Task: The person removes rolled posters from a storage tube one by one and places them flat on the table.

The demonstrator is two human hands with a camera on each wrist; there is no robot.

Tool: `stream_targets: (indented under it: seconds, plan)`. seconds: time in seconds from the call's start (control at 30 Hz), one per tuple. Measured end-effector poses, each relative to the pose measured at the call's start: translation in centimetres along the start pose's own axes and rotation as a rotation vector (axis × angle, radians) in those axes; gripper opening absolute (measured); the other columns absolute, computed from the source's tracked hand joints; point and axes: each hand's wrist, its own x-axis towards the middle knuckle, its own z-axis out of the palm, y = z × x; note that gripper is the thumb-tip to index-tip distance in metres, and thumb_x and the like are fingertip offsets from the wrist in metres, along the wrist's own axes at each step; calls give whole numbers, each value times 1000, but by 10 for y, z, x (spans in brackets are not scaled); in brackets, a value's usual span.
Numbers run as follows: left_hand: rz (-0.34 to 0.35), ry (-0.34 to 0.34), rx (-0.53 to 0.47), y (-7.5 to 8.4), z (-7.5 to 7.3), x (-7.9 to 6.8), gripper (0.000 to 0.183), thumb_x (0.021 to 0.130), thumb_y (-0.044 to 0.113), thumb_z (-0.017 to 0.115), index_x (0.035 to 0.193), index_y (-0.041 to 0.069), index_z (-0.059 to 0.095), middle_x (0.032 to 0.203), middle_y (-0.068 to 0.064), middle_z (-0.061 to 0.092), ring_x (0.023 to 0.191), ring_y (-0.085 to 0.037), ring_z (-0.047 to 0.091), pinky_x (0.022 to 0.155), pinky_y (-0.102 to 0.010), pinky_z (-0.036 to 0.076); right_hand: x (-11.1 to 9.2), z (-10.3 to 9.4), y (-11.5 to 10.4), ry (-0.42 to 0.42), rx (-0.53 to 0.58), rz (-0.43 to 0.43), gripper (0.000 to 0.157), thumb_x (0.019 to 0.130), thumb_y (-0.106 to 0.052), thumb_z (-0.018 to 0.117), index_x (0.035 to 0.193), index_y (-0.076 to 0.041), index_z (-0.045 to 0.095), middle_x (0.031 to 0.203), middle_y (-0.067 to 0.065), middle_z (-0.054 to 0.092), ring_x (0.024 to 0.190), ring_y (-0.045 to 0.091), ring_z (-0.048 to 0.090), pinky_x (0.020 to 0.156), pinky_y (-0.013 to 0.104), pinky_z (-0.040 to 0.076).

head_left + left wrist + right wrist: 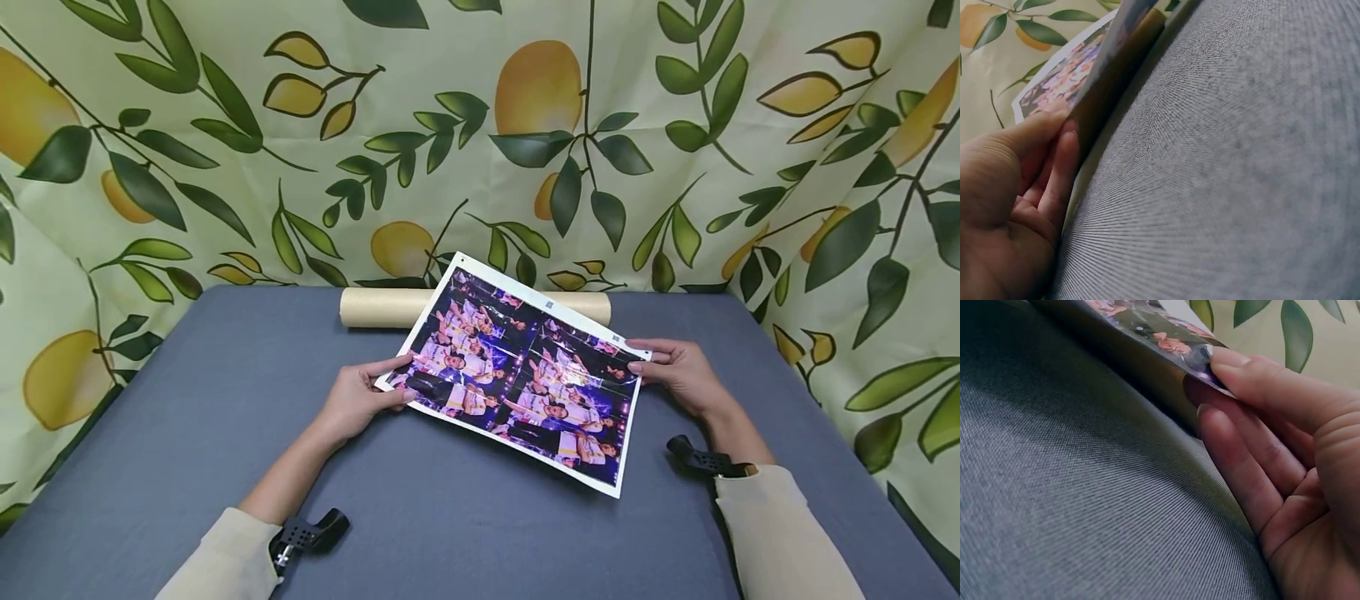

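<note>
Pale green-and-cream cloth backdrop (442, 50), printed with yellow fruit and green leaves. Blue-grey fabric-covered table (465, 525). Glossy white-bordered rectangular photo sheet (517, 375), purple-toned, tilted above table; pinched at left corner by left hand (360, 396), at right corner by right hand (681, 375). Beige cylindrical roll (378, 308), on table behind, partly hidden by sheet. Black wrist-worn mounts (309, 533), one per wrist.

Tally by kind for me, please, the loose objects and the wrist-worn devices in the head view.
Printed sheet: 1
Beige roll: 1
Black wrist-worn devices: 2
Total: 4
</note>
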Motion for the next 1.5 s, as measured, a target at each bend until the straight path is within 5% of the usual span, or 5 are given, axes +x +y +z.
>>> stream_targets:
  seconds: [0.5,0.9,1.1,1.23,1.5]
  plan:
    - [55,50,-46,-1,6,2,46,90,10,76,134,2,64,76,3,76,67,-2,68,61,-19,54,-2,-4,-2,-36,149,7,41,94,11,60,108,-25,75,91,-4,80,84,8,76,73,23,61]
    - [83,-141,11,-7,-5,1,48,91,11,75,137,8,64,87,-1,76,66,-2,64,58,-20,48,-2,-8,3,-395,116,-63,54,96,15,50,133,-21,68,120,-8,75,100,5,73,82,22,59]
    - [31,-46,103,-4,-1,3,58,78,21,88,132,16,69,132,-9,69,108,-7,62,89,-16,47,-2,-3,-1,-292,-70,-41,48,91,10,64,128,-19,70,115,-12,76,97,5,73,78,22,59]
    - [11,-8,173,-3,2,3,57,76,25,89,129,18,71,136,-8,67,124,-18,58,100,-24,44,-2,1,-2,-222,-147,-18,44,89,6,70,123,-21,73,110,-15,76,95,6,74,77,23,60]
    - [10,38,97,-1,5,4,60,78,18,88,134,13,67,119,-14,74,81,0,62,78,-13,47,-2,2,-1,-160,-147,-34,43,88,7,69,112,-29,77,104,-16,77,88,4,74,69,22,59]
